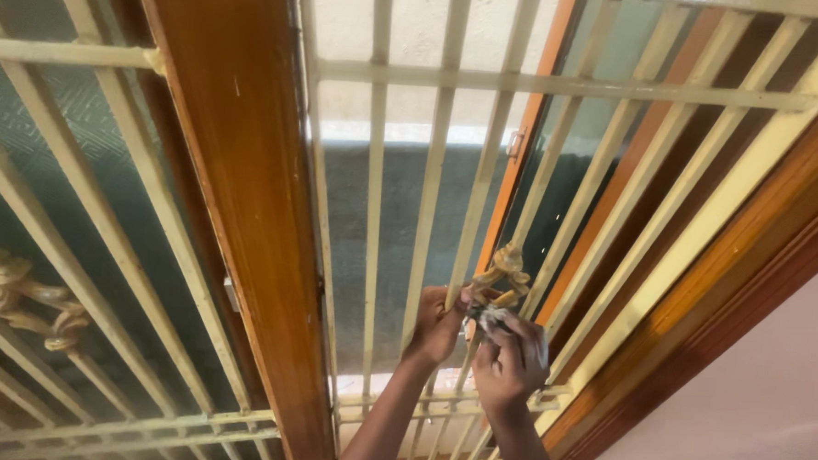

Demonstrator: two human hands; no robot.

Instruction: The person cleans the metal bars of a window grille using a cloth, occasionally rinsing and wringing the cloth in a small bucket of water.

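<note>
Hands, left [439, 325] and right [511, 357], touch grille ornament [504, 273] (twisted, cream).

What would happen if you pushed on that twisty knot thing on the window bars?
The twisted ornament would probably stay stiff, since it looks like metal joined to a grille bar. It likely would not roll or tip, fixed between bars beside both hands.
</note>
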